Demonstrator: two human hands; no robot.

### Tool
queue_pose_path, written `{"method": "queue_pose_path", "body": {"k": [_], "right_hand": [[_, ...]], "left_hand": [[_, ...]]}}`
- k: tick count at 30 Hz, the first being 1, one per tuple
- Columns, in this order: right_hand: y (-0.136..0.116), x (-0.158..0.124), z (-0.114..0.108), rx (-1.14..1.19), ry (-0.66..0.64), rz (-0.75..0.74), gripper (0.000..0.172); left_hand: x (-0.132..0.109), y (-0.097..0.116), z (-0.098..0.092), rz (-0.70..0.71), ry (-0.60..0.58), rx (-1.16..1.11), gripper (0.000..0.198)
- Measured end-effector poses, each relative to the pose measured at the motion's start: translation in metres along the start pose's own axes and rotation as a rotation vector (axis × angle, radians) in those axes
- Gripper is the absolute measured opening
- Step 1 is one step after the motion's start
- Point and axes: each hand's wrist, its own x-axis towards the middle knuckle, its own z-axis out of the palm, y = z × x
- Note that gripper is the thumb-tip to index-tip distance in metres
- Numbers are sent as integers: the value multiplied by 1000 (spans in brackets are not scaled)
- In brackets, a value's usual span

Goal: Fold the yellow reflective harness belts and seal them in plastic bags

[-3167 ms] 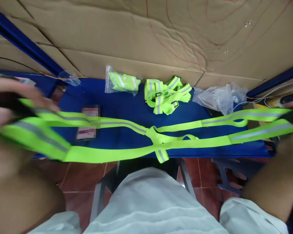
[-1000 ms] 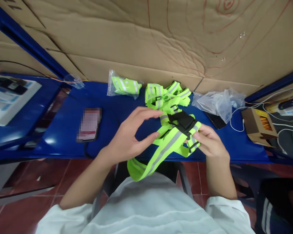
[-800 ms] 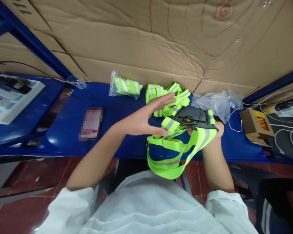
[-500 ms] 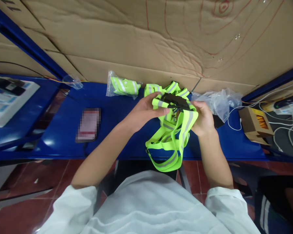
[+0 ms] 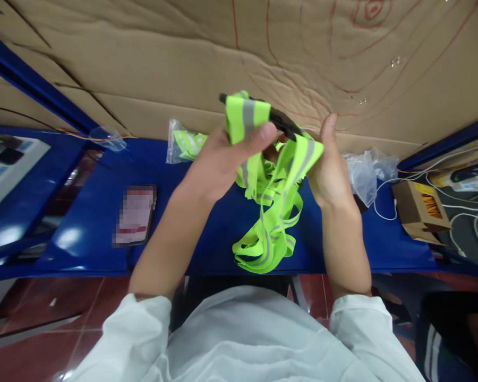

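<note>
A neon yellow-green reflective strap vest (image 5: 276,217) with grey stripes hangs in loops between my two hands, its lower loops near the table's front edge. My left hand (image 5: 227,162) is closed on one band, thumb across its front. On the other side, my right hand (image 5: 330,164) holds the band with its thumb raised; its fingers are mostly hidden behind the straps. A black buckle piece (image 5: 284,123) spans the top between the hands. Behind my left forearm lies a clear plastic bag (image 5: 175,146) with another folded neon strap piece in it, partly covered.
On the blue table (image 5: 83,223) lies a phone (image 5: 135,215) at the left. Crumpled clear plastic bags (image 5: 362,175), a small open cardboard box (image 5: 420,209) and white cables (image 5: 384,212) are at the right. A cardboard wall (image 5: 151,69) stands behind. A clear plastic cup (image 5: 107,139) lies at the back left.
Both hands have lifted the vest's buckle end up and toward the cardboard wall. The left hand has turned the band upright, and the loops below hang longer and narrower.
</note>
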Motion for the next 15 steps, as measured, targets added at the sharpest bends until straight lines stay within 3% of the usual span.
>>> {"method": "queue_pose_path", "body": {"k": [3, 5, 7, 9, 11, 15], "right_hand": [[-6, -2, 9, 62, -152, -21, 79], [-9, -2, 16, 38, -262, -52, 67], [-10, 1, 21, 21, -233, -88, 53], [-8, 4, 23, 65, -113, -102, 39], [-4, 8, 19, 173, -69, -58, 34], [3, 14, 6, 381, -217, 96, 43]], "left_hand": [[7, -2, -7, 13, 109, -114, 42], [10, -5, -10, 21, 106, -115, 40], [12, -6, -12, 20, 58, -52, 36], [13, -4, -15, 24, -7, 34, 33], [12, -2, -22, -15, -109, 80, 29], [13, 0, -37, -213, -314, 2, 37]]}}
